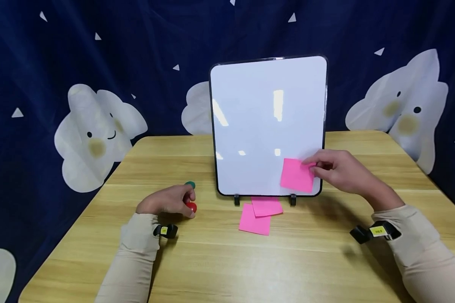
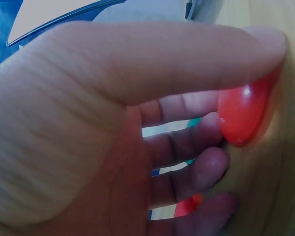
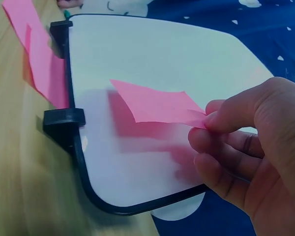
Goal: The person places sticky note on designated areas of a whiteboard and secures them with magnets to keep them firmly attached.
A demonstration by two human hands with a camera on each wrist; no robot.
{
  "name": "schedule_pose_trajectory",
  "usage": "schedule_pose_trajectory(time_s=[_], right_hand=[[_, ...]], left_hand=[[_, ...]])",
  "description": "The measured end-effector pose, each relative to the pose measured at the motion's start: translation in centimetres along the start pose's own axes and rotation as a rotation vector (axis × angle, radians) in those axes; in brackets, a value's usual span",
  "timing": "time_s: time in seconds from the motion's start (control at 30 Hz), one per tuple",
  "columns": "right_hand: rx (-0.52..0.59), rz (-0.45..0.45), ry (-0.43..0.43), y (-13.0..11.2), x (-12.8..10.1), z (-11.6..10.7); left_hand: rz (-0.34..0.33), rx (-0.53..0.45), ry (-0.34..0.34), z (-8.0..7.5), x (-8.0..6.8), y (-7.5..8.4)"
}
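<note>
Right hand (image 1: pixel 339 170) pinches pink note (image 1: pixel 297 174) against whiteboard (image 1: pixel 267 122), left hand (image 1: pixel 170 201) curled round red magnet (image 1: pixel 191 206); risk: note slips once unpinned.

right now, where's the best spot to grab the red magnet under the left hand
Pinch the red magnet by its rounded sides, coming down from above. It sits flat on the table as a smooth dome, so a top grip would probably slip. The left hand already has thumb and fingers round it.

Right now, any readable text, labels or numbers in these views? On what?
None readable.
Yellow tag on left wrist band: marks too small to read.
Yellow tag on right wrist band: dark print, blurred.
Whiteboard: blank.
Pink note held by right hand: blank.
</note>
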State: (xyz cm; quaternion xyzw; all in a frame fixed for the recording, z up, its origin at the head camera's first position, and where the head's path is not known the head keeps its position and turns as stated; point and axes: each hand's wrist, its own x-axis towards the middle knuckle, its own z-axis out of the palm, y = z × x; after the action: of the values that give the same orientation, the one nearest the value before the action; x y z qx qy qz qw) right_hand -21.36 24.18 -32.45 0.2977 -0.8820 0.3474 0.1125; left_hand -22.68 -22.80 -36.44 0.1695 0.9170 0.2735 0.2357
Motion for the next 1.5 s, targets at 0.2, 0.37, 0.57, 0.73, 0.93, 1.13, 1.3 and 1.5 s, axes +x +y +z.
schedule_pose_trajectory(time_s=[0.2, 0.37, 0.57, 0.73, 0.93, 1.13, 1.3, 1.5], right_hand=[[-0.013, -0.006, 0.037, 0.0, 0.6, -0.2], [-0.039, 0.015, 0.069, 0.0, 1.2, -0.3], [-0.063, 0.045, 0.119, -0.3, 1.8, -0.9], [-0.045, 0.118, 0.162, -0.7, 2.4, -0.9], [-0.053, 0.126, 0.222, -0.9, 2.6, -0.6], [-0.110, 0.108, 0.324, -0.9, 2.5, -0.4], [-0.115, 0.138, 0.357, -0.9, 2.6, -0.3], [-0.105, 0.160, 0.412, -0.7, 2.8, 0.0]], left_hand=[[0.006, -0.003, -0.001, 0.0, 0.0, -0.1], [0.002, -0.003, 0.001, 0.2, 0.0, -0.2], [-0.001, -0.002, 0.007, 0.3, 0.0, -0.2], [0.009, -0.001, 0.005, 0.3, 0.0, -0.2], [-0.011, 0.002, 0.017, 0.2, 0.0, -0.2], [-0.009, 0.002, 0.019, 0.2, 0.0, -0.1], [-0.002, 0.007, 0.022, 0.3, 0.1, -0.2], [-0.004, 0.025, 0.031, 0.2, 0.2, -0.2]])
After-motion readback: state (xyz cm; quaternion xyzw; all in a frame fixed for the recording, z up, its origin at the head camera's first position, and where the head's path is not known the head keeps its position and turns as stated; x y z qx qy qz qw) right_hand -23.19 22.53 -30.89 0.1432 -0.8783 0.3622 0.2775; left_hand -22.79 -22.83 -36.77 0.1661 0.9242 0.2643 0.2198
